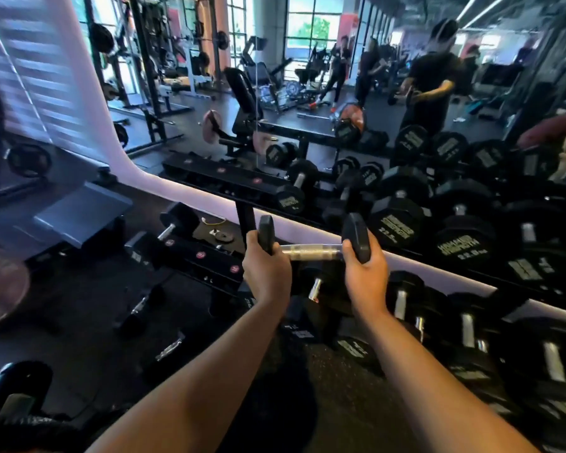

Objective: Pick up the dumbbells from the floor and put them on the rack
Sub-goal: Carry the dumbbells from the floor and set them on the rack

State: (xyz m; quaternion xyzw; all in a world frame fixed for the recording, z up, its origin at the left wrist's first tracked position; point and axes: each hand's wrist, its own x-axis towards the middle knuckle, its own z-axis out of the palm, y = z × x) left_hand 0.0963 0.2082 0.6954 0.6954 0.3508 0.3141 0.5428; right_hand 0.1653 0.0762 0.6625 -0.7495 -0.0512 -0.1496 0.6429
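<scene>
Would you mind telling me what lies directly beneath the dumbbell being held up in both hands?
Beneath the held dumbbell sits the lower rack tier with another dumbbell, its chrome handle showing. The hands and forearms cover the rest.

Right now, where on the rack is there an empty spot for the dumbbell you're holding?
Both hands, left hand and right hand, hold the dumbbell. The upper shelf is bare to the left of its first dumbbell. The lower shelf looks mostly bare at its left too. To the right, both shelves are packed with big dumbbells.
</scene>
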